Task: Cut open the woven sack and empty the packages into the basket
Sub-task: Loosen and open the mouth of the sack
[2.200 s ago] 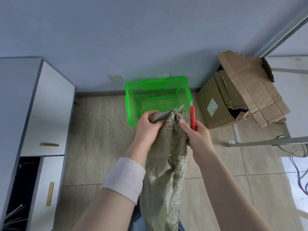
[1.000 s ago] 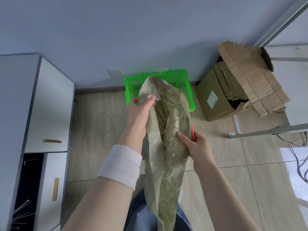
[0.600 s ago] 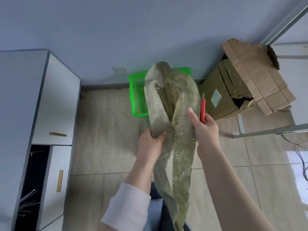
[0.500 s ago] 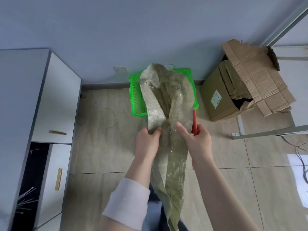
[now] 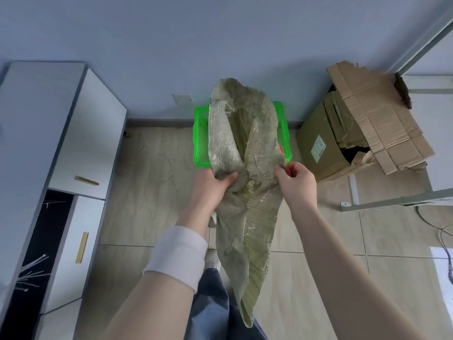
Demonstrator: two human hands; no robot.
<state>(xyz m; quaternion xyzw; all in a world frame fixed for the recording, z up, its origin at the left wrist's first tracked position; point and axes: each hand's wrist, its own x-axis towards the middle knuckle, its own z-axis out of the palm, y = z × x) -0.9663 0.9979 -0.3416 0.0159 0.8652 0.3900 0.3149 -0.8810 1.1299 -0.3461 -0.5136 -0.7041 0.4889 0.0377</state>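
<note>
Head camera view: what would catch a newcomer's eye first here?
The olive woven sack is held up in the middle of the view, the left hand gripping one fold and the right hand pinching the other. Behind it, on the tiled floor by the wall, sits a bright green basket, mostly hidden by the sack. To the right stands a torn cardboard box.

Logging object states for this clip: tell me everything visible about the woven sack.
The woven sack is dull olive-green, a plastic-looking weave, limp and creased. The left hand and right hand each grip it mid-length. Its upper part rises in front of the green basket, hiding much of it; its lower end hangs past the person's trousers.
</note>
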